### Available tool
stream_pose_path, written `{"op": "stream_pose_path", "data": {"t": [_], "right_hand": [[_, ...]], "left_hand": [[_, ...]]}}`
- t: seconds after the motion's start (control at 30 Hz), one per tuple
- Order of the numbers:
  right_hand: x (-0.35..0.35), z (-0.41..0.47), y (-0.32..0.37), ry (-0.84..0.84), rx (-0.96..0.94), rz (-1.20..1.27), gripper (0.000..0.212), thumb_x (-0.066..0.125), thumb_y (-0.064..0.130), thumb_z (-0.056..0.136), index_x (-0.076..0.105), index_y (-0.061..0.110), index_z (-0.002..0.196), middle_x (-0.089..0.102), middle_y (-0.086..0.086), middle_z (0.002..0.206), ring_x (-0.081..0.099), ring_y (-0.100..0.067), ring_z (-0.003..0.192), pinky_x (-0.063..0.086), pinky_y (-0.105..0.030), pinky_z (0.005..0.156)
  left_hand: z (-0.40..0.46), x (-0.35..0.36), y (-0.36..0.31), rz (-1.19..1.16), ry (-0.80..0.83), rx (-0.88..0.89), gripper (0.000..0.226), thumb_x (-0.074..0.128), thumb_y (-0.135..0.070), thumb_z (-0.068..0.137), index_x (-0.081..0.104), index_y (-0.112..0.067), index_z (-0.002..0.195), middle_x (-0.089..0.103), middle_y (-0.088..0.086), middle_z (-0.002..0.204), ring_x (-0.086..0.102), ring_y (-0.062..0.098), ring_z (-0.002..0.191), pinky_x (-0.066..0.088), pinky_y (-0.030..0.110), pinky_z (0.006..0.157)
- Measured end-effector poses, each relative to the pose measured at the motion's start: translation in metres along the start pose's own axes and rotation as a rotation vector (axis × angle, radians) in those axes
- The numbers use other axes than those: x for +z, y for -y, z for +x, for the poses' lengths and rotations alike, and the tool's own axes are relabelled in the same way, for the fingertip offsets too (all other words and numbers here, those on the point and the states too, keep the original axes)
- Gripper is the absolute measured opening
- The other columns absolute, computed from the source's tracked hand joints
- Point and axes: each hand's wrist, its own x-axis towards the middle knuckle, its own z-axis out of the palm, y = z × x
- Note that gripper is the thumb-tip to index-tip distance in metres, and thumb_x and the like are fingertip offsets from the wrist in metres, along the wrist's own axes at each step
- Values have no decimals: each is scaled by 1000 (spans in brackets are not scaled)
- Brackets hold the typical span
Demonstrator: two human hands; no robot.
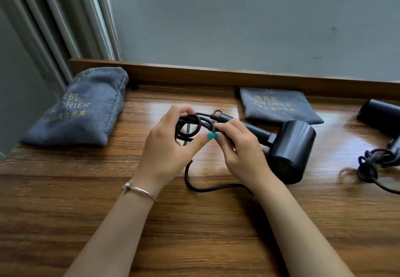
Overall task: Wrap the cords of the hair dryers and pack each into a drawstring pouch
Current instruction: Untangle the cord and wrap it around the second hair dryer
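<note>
Hair dryer (pixel 290 149): laid on the table (pixel 65 190), barrel toward the right, handle pointed up-left into the hands.
Cord (pixel 190 125): black; several loops gathered at the handle end, a slack tail run down under the hands and curved back right along the table.
Left hand (pixel 166 144): fingers curled round the loop bundle, thumb tip pressed at the crossing.
Right hand (pixel 238 147): cord pinched just beside the left thumb, over the handle (nails almost touching).
Key relation: the handle's long axis runs up-left to down-right; loops sit at its far-left tip, slack lies below. The right hand is judged nearer to the slack for feeding the next turn.
Flat pouch (pixel 279 108): grey, printed "HAIR DRIER", just behind the dryer, apparently unfilled.
Full pouch (pixel 80 108): far left, bulging (likely packed).
Second dryer (pixel 383 116): right edge, cord in a loose tangle (pixel 372 164).
</note>
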Motion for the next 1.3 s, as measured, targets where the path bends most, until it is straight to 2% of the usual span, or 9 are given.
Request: {"op": "stream_pose_path", "data": {"t": [0.1, 0.17, 0.33, 0.53, 0.6, 0.7, 0.93, 1.13, 1.3], "right_hand": [[1, -1, 7, 44, -15, 167, 27, 49, 11, 95, 59, 7, 120, 58, -4, 103, 55, -12, 93, 44, -21, 84], [1, -1, 13, 78, 90, 332, 31, 50, 15, 94, 56, 14, 125, 61, -1, 112, 58, -8, 103, 45, -20, 90], [-6, 3, 11, -4, 289, 527, 4, 63, 21, 93, 65, 23, 93, 64, 14, 72, 56, -3, 63, 45, -21, 59], [-10, 2, 13, -183, 271, 500, 9, 72, 3, 83, 71, 11, 88, 71, 2, 83, 66, -4, 77, 52, -17, 73], [-7, 1, 14, -206, 281, 498, 11, 72, 5, 84, 71, 15, 87, 71, 2, 83, 67, -5, 79, 52, -18, 74], [-6, 1, 18, -215, 305, 538, 13, 71, 5, 84, 70, 17, 87, 71, 3, 84, 67, -5, 80, 52, -19, 75], [-10, 1, 21, -186, 266, 595, 17, 72, 2, 82, 69, 17, 88, 70, 6, 82, 66, -1, 78, 50, -15, 74], [-13, 1, 20, -43, 264, 743, 16, 67, 0, 82, 61, 13, 77, 62, 18, 60, 56, 2, 55, 42, -9, 58], [-12, 1, 23, 16, 240, 815, 10, 63, 9, 80, 58, 15, 74, 60, 16, 60, 53, 1, 54, 40, -10, 57]], "left_hand": [[2, -2, -1, -82, 15, 2, 44, 75, -40, 77, 50, -34, 113, 55, -23, 103, 55, -7, 94, 44, 5, 72], [2, 0, -1, -97, -50, -14, 43, 76, -38, 79, 53, -33, 114, 56, -20, 105, 55, -3, 95, 44, 7, 76], [1, 3, -5, -180, -84, -71, 41, 77, -34, 80, 55, -28, 113, 62, -13, 108, 57, -4, 99, 44, 9, 79], [-3, 9, -5, -45, -172, 41, 52, 75, -45, 78, 54, -23, 120, 60, -8, 110, 61, 3, 93, 55, 16, 65], [-4, 10, -3, 82, -243, 147, 53, 73, -46, 81, 60, -12, 119, 60, -3, 112, 62, 7, 96, 58, 22, 71], [-5, 12, -2, 131, -292, 190, 54, 74, -43, 81, 64, -4, 117, 64, 2, 111, 62, 12, 101, 51, 16, 86], [-6, 16, -3, 22, -190, 189, 49, 74, -31, 81, 64, -1, 119, 59, -5, 111, 55, 0, 101, 42, 5, 90], [-5, 13, 1, -73, -92, 182, 47, 72, -34, 82, 64, -6, 120, 62, -5, 112, 62, 4, 101, 48, 10, 86], [-5, 11, 0, -186, 0, 156, 41, 71, -35, 82, 64, -16, 118, 64, -13, 107, 64, 2, 97, 51, 13, 82]]}}
